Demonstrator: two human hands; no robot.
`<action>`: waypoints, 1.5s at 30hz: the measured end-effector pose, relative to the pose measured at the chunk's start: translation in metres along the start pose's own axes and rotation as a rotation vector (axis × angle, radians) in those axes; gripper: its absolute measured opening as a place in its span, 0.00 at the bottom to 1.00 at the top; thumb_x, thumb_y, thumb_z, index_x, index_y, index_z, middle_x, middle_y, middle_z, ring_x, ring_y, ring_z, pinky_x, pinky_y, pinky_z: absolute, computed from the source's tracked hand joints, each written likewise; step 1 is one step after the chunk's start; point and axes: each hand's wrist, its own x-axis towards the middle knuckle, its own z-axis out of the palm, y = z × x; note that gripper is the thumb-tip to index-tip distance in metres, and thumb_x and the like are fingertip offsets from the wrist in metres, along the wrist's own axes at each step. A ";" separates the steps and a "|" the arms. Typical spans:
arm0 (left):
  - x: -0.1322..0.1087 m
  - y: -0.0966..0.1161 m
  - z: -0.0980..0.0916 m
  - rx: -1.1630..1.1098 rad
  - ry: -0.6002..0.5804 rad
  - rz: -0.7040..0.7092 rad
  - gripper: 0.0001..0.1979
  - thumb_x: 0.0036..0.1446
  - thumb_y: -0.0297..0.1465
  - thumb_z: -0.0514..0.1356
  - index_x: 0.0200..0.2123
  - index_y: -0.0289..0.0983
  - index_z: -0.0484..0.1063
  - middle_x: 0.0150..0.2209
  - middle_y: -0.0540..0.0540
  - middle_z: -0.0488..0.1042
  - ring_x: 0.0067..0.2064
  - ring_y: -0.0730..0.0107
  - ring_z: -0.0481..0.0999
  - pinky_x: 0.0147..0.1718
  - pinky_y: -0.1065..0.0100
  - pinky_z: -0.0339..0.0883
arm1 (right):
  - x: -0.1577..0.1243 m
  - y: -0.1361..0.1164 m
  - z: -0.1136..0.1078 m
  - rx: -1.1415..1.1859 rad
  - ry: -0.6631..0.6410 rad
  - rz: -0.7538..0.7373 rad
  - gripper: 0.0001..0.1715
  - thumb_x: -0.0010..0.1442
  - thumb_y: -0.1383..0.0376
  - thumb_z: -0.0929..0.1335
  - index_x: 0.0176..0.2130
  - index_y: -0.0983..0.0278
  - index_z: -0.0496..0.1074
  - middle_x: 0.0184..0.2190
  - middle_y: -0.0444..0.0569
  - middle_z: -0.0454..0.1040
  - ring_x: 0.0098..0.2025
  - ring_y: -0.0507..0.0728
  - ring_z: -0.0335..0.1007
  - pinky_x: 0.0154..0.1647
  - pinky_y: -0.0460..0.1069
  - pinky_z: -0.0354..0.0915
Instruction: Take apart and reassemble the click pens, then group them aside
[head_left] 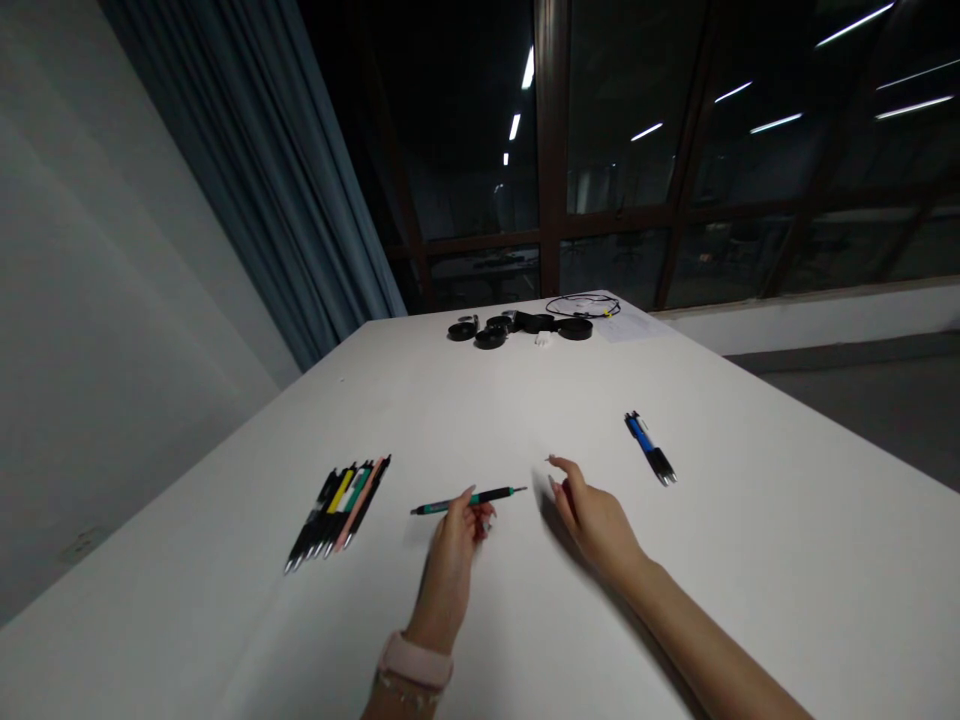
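Observation:
My left hand (459, 530) is closed around a green and black pen (490, 495), which lies sideways across the fingers above the table. Its thin, light-coloured tip points right, towards my other hand. Just beyond that tip is my right hand (596, 515), thumb and index finger held a little apart, with nothing visible between them; the other fingers are curled and partly hidden. To the left, a row of several pens (341, 508) in black, yellow, white, green and pink lies side by side. A small group of blue and black pens (649, 448) rests at the right.
The white table (465, 415) runs back to dark windows. Near its far end sit several round black objects (491, 338), a small white item (542, 339), a coiled black cable (581, 302) and paper sheets (634, 325). A blue curtain (277, 170) hangs at the left.

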 end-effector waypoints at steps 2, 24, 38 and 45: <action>0.000 -0.001 -0.001 -0.007 -0.014 0.013 0.17 0.39 0.43 0.66 0.19 0.36 0.69 0.19 0.49 0.72 0.22 0.74 0.67 0.22 0.71 0.55 | -0.002 0.000 -0.002 0.215 0.068 0.029 0.20 0.69 0.60 0.55 0.55 0.65 0.63 0.32 0.50 0.80 0.31 0.58 0.77 0.33 0.49 0.66; -0.009 0.002 -0.001 -0.013 -0.049 0.028 0.16 0.38 0.43 0.66 0.20 0.37 0.69 0.20 0.50 0.71 0.23 0.74 0.66 0.25 0.69 0.57 | -0.007 -0.017 -0.006 0.915 0.108 0.153 0.17 0.53 0.53 0.72 0.36 0.63 0.75 0.30 0.47 0.76 0.31 0.55 0.70 0.33 0.49 0.65; -0.012 0.001 0.000 -0.014 -0.066 0.023 0.16 0.39 0.43 0.66 0.21 0.37 0.69 0.19 0.50 0.71 0.24 0.73 0.67 0.25 0.69 0.56 | -0.006 -0.020 -0.009 0.928 0.152 0.155 0.17 0.52 0.53 0.72 0.36 0.64 0.77 0.24 0.44 0.73 0.26 0.53 0.66 0.30 0.48 0.63; -0.012 -0.003 0.000 -0.013 -0.095 0.021 0.16 0.41 0.43 0.66 0.20 0.36 0.71 0.20 0.49 0.72 0.24 0.73 0.68 0.25 0.70 0.56 | -0.008 -0.026 -0.011 0.913 0.063 0.158 0.17 0.52 0.56 0.71 0.38 0.64 0.80 0.28 0.48 0.78 0.26 0.54 0.69 0.31 0.49 0.65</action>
